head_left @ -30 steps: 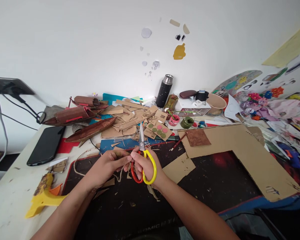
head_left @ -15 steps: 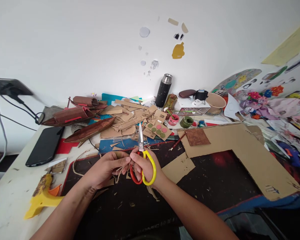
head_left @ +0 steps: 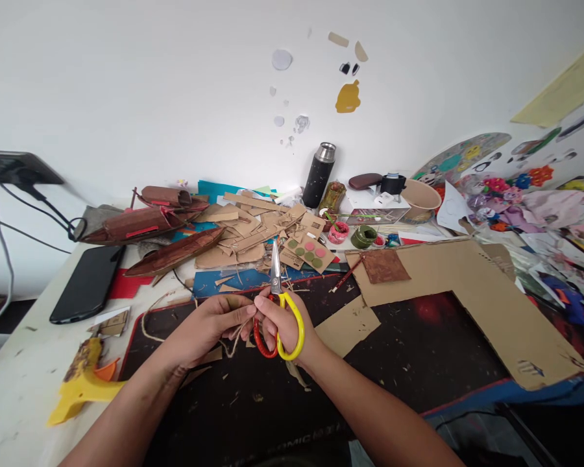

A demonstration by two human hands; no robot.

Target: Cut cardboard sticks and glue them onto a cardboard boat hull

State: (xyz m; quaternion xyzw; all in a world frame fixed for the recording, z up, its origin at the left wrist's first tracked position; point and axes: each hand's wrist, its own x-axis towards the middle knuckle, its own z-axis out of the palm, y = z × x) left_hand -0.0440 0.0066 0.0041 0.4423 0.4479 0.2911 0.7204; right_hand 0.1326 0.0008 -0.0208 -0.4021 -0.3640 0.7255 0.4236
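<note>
My right hand is closed round a pair of scissors with one yellow and one red handle loop. The blades point away from me and look closed. My left hand pinches a thin piece of twine, whose loose end loops below the fingers. Both hands meet over the dark mat, fingertips close together. Whether the right fingertips also touch the twine is hidden. More twine curves on the mat and table left of my left wrist.
Cardboard scraps are heaped behind the hands. Brown model boats and a phone lie left, above a yellow glue gun. A large cut cardboard sheet covers the right. A black flask stands by the wall.
The twine's loose end under my left hand has shifted slightly and now hangs in a wider loop. Both hands keep nearly the same place and grip.
</note>
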